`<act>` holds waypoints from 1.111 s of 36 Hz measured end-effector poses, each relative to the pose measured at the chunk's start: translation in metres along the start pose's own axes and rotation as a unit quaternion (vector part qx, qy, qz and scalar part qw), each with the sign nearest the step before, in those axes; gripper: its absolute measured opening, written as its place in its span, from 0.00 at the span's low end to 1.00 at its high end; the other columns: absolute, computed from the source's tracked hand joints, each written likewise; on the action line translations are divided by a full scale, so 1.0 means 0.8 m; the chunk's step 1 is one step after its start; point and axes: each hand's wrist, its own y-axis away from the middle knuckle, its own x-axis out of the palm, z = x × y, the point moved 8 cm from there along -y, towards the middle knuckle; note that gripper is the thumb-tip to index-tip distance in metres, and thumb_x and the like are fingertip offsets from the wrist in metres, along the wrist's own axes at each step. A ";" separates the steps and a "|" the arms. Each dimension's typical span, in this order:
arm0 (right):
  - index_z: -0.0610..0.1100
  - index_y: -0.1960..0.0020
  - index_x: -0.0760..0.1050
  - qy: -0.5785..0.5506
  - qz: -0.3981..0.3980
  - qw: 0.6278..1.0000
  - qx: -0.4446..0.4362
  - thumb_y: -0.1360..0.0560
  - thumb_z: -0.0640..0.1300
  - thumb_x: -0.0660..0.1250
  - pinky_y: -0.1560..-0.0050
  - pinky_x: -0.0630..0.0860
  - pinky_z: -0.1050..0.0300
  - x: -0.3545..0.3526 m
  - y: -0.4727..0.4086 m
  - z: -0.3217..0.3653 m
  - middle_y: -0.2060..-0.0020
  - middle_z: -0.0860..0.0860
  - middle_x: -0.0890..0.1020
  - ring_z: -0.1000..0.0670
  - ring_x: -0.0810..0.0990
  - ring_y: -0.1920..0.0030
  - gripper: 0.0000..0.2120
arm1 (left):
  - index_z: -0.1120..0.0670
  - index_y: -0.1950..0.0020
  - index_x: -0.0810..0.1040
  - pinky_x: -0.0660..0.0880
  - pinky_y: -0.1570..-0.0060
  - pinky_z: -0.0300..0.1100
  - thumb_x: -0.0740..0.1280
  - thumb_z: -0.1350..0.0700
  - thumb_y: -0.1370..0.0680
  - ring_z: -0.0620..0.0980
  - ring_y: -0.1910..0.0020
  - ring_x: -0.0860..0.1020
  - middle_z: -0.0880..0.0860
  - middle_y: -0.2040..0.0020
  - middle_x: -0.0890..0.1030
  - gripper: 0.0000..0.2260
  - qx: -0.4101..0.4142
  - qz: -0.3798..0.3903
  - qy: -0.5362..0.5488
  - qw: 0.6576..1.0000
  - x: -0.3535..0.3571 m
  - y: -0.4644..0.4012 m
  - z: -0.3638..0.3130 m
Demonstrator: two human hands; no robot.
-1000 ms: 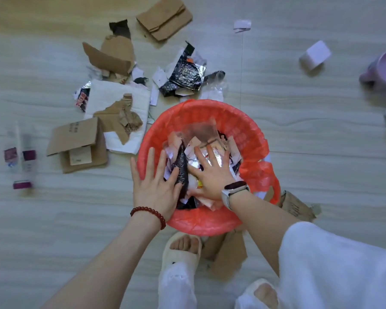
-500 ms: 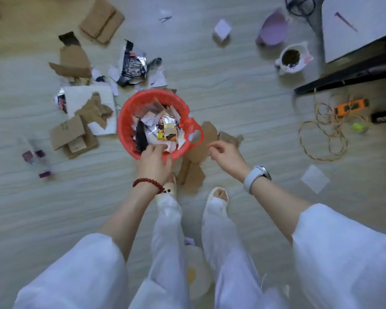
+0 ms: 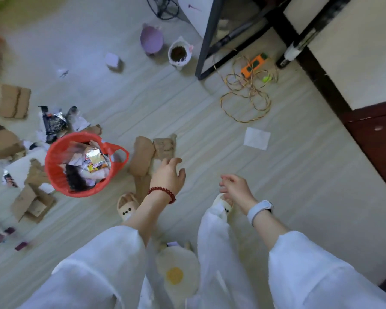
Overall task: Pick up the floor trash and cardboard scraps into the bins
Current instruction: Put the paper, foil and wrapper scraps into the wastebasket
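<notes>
A red bin (image 3: 54, 175) lined with a red bag stands on the floor at the left, full of wrappers and paper. Just right of it lie brown cardboard scraps (image 3: 153, 152). My left hand (image 3: 168, 175), with a red bead bracelet, hovers open over the near edge of those scraps, holding nothing. My right hand (image 3: 236, 188), with a white watch on the wrist, hangs loosely curled above the floor to the right, empty. More cardboard pieces (image 3: 13, 101) and a black foil wrapper (image 3: 52, 123) lie left of and behind the bin.
A white paper square (image 3: 256, 138) lies on the floor to the right. A purple bowl (image 3: 151, 40), a white bowl of pellets (image 3: 179, 55), a coiled cord (image 3: 245, 101) with an orange power strip (image 3: 254, 64) and black furniture legs (image 3: 206, 41) stand at the back.
Both hands left the bin, where they pressed down the trash. The view rose and swung right. My left hand moved right, over the cardboard scraps; my right hand drew back.
</notes>
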 end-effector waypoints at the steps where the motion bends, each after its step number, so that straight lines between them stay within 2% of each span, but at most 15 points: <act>1: 0.40 0.42 0.74 -0.005 0.001 1.000 -0.002 0.22 0.39 0.57 0.61 0.71 0.56 -0.024 -0.005 -0.003 0.62 0.49 0.76 0.50 0.74 0.64 0.11 | 0.57 0.35 0.71 0.73 0.46 0.48 0.60 0.55 0.22 0.57 0.44 0.75 0.57 0.38 0.73 0.16 0.000 0.002 -0.008 1.000 0.016 -0.002 -0.024; 5: 0.44 0.47 0.74 -0.018 -0.006 1.000 -0.007 0.22 0.42 0.58 0.59 0.71 0.54 -0.130 -0.019 -0.016 0.61 0.47 0.77 0.48 0.75 0.60 0.08 | 0.56 0.33 0.70 0.71 0.47 0.43 0.59 0.54 0.21 0.55 0.43 0.75 0.56 0.35 0.71 0.16 -0.014 0.033 -0.010 0.999 0.093 -0.005 -0.123; 9: 0.41 0.48 0.75 -0.018 -0.052 0.998 -0.012 0.23 0.40 0.58 0.54 0.71 0.53 -0.233 -0.034 -0.032 0.62 0.48 0.77 0.48 0.75 0.61 0.08 | 0.55 0.34 0.70 0.70 0.43 0.44 0.59 0.55 0.21 0.54 0.40 0.73 0.56 0.35 0.71 0.16 -0.007 0.069 0.009 0.998 0.158 -0.008 -0.210; 12: 0.43 0.50 0.75 -0.025 -0.074 0.997 0.004 0.23 0.40 0.59 0.53 0.72 0.53 -0.283 -0.049 -0.044 0.63 0.48 0.78 0.49 0.76 0.63 0.07 | 0.55 0.34 0.70 0.70 0.44 0.43 0.59 0.55 0.21 0.54 0.41 0.74 0.56 0.36 0.72 0.16 0.008 0.071 0.012 0.997 0.176 -0.013 -0.255; 15: 0.45 0.49 0.74 -0.019 -0.067 0.997 0.013 0.23 0.40 0.58 0.49 0.74 0.51 -0.306 -0.064 -0.044 0.62 0.49 0.78 0.46 0.77 0.59 0.08 | 0.56 0.34 0.71 0.71 0.45 0.43 0.59 0.55 0.21 0.54 0.41 0.74 0.56 0.36 0.72 0.15 0.011 0.063 0.014 0.998 0.176 -0.030 -0.273; 18: 0.47 0.50 0.73 -0.006 -0.056 0.998 0.020 0.23 0.41 0.57 0.45 0.75 0.47 -0.309 -0.085 -0.036 0.59 0.46 0.78 0.45 0.77 0.55 0.07 | 0.55 0.35 0.71 0.71 0.45 0.44 0.60 0.56 0.21 0.54 0.41 0.74 0.56 0.36 0.72 0.15 0.001 0.055 0.005 0.998 0.170 -0.054 -0.272; 22: 0.49 0.51 0.73 -0.015 -0.049 0.998 0.023 0.24 0.43 0.58 0.45 0.75 0.46 -0.303 -0.123 -0.015 0.61 0.46 0.79 0.45 0.77 0.55 0.06 | 0.56 0.35 0.71 0.70 0.44 0.42 0.59 0.57 0.21 0.54 0.41 0.74 0.57 0.37 0.72 0.15 -0.018 0.063 -0.008 0.998 0.171 -0.097 -0.260; 24: 0.47 0.48 0.74 -0.014 -0.045 0.999 0.020 0.24 0.42 0.59 0.45 0.75 0.47 -0.298 -0.154 -0.005 0.62 0.48 0.78 0.46 0.77 0.56 0.08 | 0.56 0.35 0.71 0.70 0.45 0.42 0.59 0.57 0.21 0.54 0.43 0.75 0.57 0.37 0.72 0.15 -0.025 0.070 -0.019 0.997 0.181 -0.124 -0.250; 26: 0.44 0.43 0.74 -0.012 -0.051 0.999 0.000 0.24 0.41 0.59 0.43 0.75 0.46 -0.294 -0.196 0.006 0.57 0.49 0.78 0.47 0.76 0.54 0.11 | 0.56 0.35 0.71 0.70 0.45 0.42 0.59 0.57 0.21 0.54 0.43 0.74 0.57 0.37 0.72 0.15 -0.017 0.074 -0.037 0.996 0.200 -0.164 -0.239; 29: 0.41 0.39 0.72 0.042 -0.059 0.997 -0.030 0.23 0.40 0.58 0.40 0.74 0.47 -0.287 -0.266 0.014 0.48 0.47 0.76 0.46 0.75 0.48 0.13 | 0.55 0.33 0.69 0.69 0.48 0.41 0.59 0.56 0.21 0.54 0.43 0.75 0.56 0.36 0.71 0.16 -0.018 0.078 -0.075 0.994 0.240 -0.223 -0.213; 31: 0.41 0.37 0.70 0.079 -0.059 0.995 -0.030 0.23 0.40 0.58 0.40 0.70 0.53 -0.282 -0.317 0.006 0.42 0.44 0.76 0.44 0.75 0.42 0.15 | 0.54 0.32 0.68 0.68 0.51 0.40 0.59 0.55 0.21 0.54 0.44 0.75 0.56 0.35 0.70 0.17 -0.027 0.083 -0.090 0.992 0.273 -0.261 -0.191; 33: 0.41 0.35 0.69 0.105 -0.060 0.992 -0.026 0.23 0.40 0.58 0.40 0.67 0.56 -0.277 -0.373 -0.009 0.39 0.42 0.74 0.44 0.73 0.38 0.16 | 0.53 0.31 0.66 0.69 0.48 0.42 0.59 0.55 0.21 0.55 0.41 0.74 0.56 0.33 0.68 0.18 -0.037 0.094 -0.099 0.990 0.312 -0.300 -0.167; 36: 0.43 0.34 0.67 0.157 -0.060 0.986 -0.017 0.23 0.42 0.59 0.36 0.68 0.51 -0.266 -0.464 -0.039 0.37 0.41 0.71 0.42 0.70 0.36 0.18 | 0.53 0.29 0.63 0.69 0.41 0.47 0.59 0.54 0.21 0.57 0.35 0.69 0.57 0.31 0.65 0.21 -0.052 0.103 -0.118 0.986 0.375 -0.360 -0.125; 40: 0.43 0.31 0.64 0.232 -0.095 0.968 -0.021 0.23 0.45 0.61 0.37 0.66 0.49 -0.262 -0.575 -0.075 0.34 0.41 0.67 0.41 0.65 0.33 0.22 | 0.52 0.27 0.60 0.67 0.37 0.51 0.60 0.54 0.22 0.59 0.32 0.63 0.57 0.29 0.62 0.23 -0.051 0.093 -0.132 0.985 0.452 -0.435 -0.079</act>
